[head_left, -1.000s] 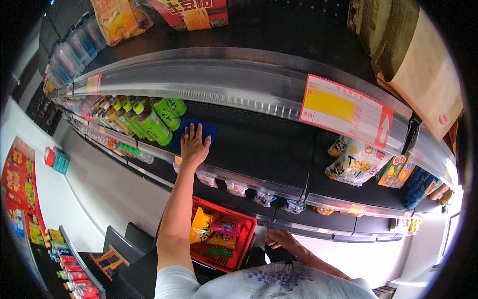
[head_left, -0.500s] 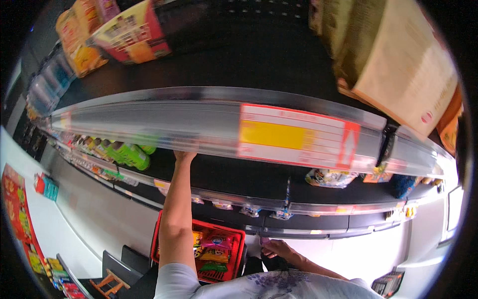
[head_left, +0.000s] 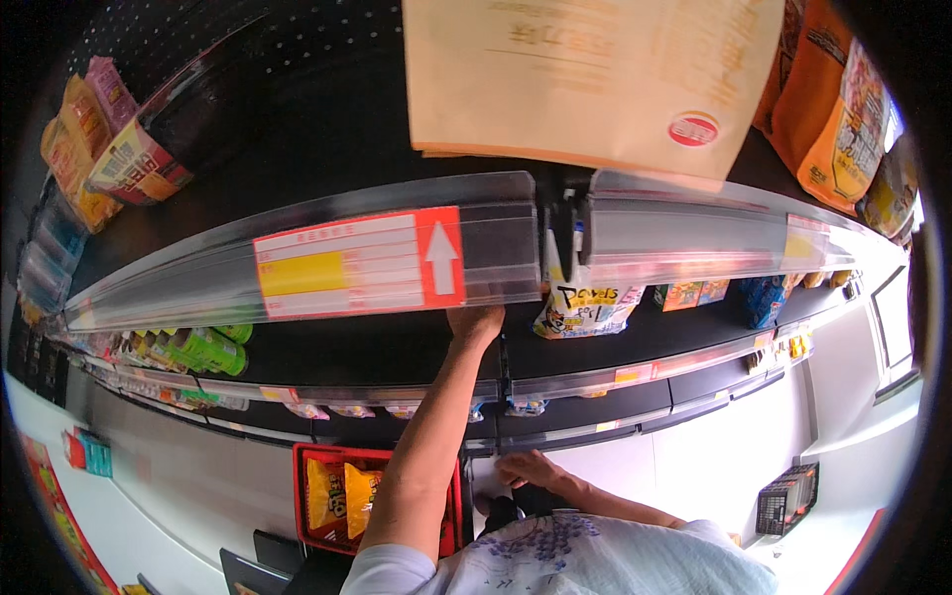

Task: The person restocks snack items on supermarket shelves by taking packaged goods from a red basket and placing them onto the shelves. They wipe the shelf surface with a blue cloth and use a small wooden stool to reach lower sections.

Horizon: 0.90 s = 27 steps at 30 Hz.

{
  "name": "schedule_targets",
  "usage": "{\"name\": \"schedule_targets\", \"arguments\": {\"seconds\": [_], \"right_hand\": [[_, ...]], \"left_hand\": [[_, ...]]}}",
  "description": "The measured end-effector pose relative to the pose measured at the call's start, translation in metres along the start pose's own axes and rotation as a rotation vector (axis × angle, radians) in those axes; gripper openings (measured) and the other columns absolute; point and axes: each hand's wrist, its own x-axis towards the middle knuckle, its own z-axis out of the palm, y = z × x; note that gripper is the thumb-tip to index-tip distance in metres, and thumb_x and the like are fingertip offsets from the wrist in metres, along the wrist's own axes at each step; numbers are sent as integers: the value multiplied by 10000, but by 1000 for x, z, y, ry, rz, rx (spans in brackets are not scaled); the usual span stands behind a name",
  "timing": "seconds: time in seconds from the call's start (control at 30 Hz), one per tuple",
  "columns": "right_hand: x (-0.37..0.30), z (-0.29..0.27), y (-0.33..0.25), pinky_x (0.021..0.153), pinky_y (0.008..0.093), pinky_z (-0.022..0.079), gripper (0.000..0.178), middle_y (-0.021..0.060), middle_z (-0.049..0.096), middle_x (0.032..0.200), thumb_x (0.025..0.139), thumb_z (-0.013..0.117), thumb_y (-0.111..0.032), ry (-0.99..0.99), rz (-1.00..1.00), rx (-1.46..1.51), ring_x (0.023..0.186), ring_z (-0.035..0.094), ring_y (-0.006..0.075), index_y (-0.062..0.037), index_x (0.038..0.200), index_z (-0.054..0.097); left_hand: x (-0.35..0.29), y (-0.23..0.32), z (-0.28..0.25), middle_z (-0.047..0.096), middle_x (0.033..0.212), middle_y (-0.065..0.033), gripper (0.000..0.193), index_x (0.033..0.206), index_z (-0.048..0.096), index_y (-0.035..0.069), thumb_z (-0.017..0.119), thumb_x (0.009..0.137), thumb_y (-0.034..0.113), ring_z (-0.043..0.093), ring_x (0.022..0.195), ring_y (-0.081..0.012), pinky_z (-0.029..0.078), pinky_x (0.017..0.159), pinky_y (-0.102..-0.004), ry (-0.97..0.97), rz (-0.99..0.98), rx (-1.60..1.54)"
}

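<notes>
Bright light washes over a pale floor and white wall at right, near a dark-framed pane; black furniture stands at lower left.

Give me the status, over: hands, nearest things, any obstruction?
Left hand under shelf strip, hold unseen. Right hand low, grip unclear. White bag right of left hand. Strip hides left fingers.

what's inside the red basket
Two yellow bags show inside the red basket. The left arm crosses over its right side, so whatever lies behind the arm can't be seen.
</notes>
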Motion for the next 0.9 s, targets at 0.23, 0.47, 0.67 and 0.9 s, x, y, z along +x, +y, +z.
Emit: {"name": "schedule_targets", "arguments": {"seconds": [0.23,0.47,0.67,0.9], "right_hand": [[-16,0,-5,735,321,592,359,101,713,1052,1014,559,-336,36,-45,14,915,696,179,-42,1206,633],[-9,8,-16,723,311,591,417,115,714,1070,1003,578,-367,56,1,-41,898,708,200,-31,1245,620],[-11,17,-19,699,296,590,400,107,715,1038,1009,569,-367,-10,-34,-70,896,699,170,-28,1217,620],[-17,11,1,662,288,578,359,86,708,963,1001,594,-340,10,-63,2,833,677,141,-42,1196,642]], "left_hand": [[-25,0,-17,336,1569,-132,522,1475,432,171,523,988,335,251,1468,-351,217,1165,-555,-18,277,103],[-88,-49,-66,198,1638,-83,552,1542,318,305,414,1020,459,154,1510,-323,167,1188,-566,-196,212,200],[-83,-176,-110,155,1651,-75,594,1559,259,318,372,1017,535,127,1517,-324,147,1148,-658,-146,-134,315],[-65,-280,-124,239,1626,-67,505,1518,349,306,393,1031,432,224,1487,-328,212,1102,-695,107,-467,366]]}}
